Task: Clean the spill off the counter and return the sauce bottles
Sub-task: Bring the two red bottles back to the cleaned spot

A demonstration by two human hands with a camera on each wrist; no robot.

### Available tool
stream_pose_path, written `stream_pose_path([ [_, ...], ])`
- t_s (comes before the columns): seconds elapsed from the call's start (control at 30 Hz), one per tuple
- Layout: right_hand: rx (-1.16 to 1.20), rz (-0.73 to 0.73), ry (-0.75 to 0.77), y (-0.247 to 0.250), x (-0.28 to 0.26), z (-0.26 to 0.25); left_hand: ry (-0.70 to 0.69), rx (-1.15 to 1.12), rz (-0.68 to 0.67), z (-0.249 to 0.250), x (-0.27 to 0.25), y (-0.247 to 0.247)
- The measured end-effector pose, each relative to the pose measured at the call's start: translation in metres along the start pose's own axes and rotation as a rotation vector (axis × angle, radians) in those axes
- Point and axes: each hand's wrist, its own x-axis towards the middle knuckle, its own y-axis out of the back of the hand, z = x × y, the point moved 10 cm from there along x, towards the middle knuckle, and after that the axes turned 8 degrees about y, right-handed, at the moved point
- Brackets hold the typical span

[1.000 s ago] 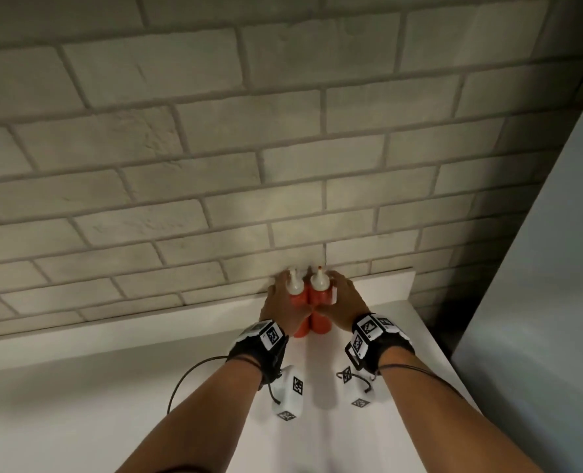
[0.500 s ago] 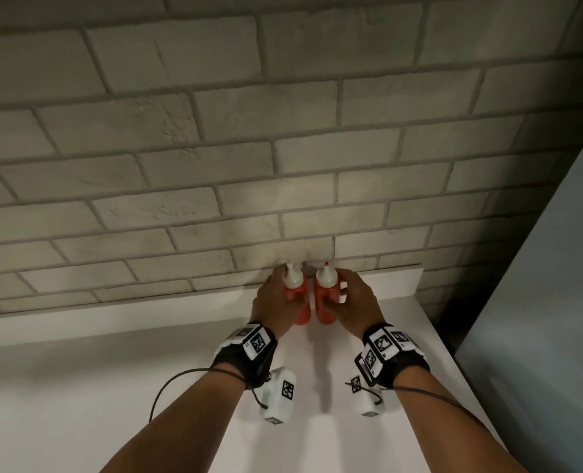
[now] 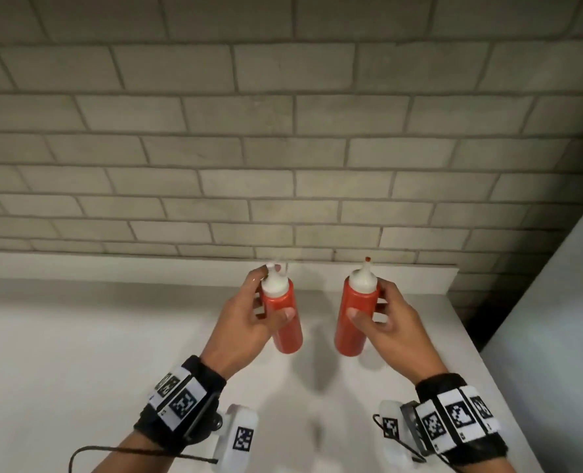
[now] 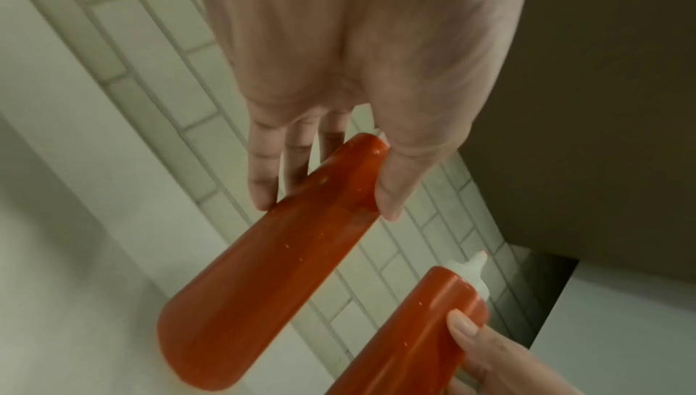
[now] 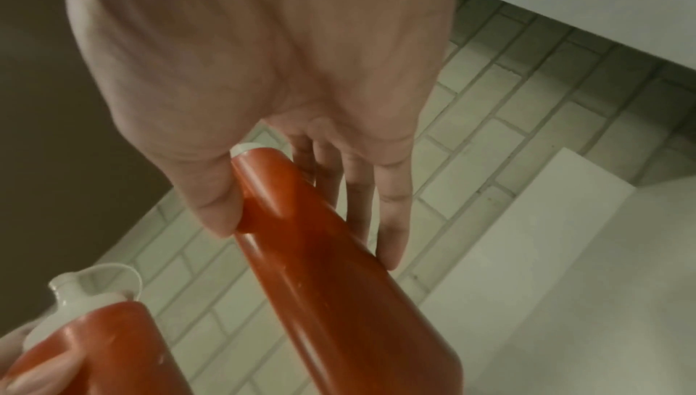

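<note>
Head view. You hold 2 sauce bottles upright above the white counter (image 3: 78,353), a gap between them. Your left hand (image 3: 245,322) grasps the left bottle (image 3: 281,317), thumb across its front and fingers behind. Your right hand (image 3: 390,324) grasps the right bottle (image 3: 353,319) the same way, mirrored. Each bottle is filled with red sauce up to its white conical cap; the right nozzle shows a red tip. Both are held in front of the white ledge (image 3: 419,278) at the foot of the grey brick wall (image 3: 283,148). A grey panel (image 3: 556,319) stands at the counter's right end.

Left wrist view. Your left hand (image 4: 350,80) clasps the left bottle (image 4: 271,252) near its shoulder, thumb (image 4: 395,184) on 1 side and fingers (image 4: 263,175) on the other. The red fill reaches the base (small pale flecks mark the wall). The right bottle (image 4: 425,327) appears at lower right with a thumb on it.

Right wrist view. Your right hand (image 5: 263,59) clasps the right bottle (image 5: 331,252) near its shoulder; its body is red throughout. The left bottle (image 5: 105,342), white cap uppermost, sits at lower left.
</note>
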Motion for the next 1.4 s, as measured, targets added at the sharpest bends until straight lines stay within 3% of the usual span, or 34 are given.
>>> stream_pose_path([
  [0.33, 0.069, -0.116, -0.004, -0.122, -0.089, -0.061, 0.058, -0.046, 0.016, -0.066, -0.101, 0.124],
  [0.7, 0.090, -0.167, -0.058, -0.284, -0.119, -0.098, 0.130, 0.056, -0.012, -0.156, -0.138, 0.252],
  [1.1, 0.081, -0.231, -0.065, -0.368, -0.064, -0.095, 0.201, 0.207, 0.044, -0.195, -0.092, 0.299],
  [1.4, 0.069, -0.170, -0.038, -0.395, 0.023, -0.082, 0.178, 0.276, 0.140, -0.171, -0.007, 0.324],
])
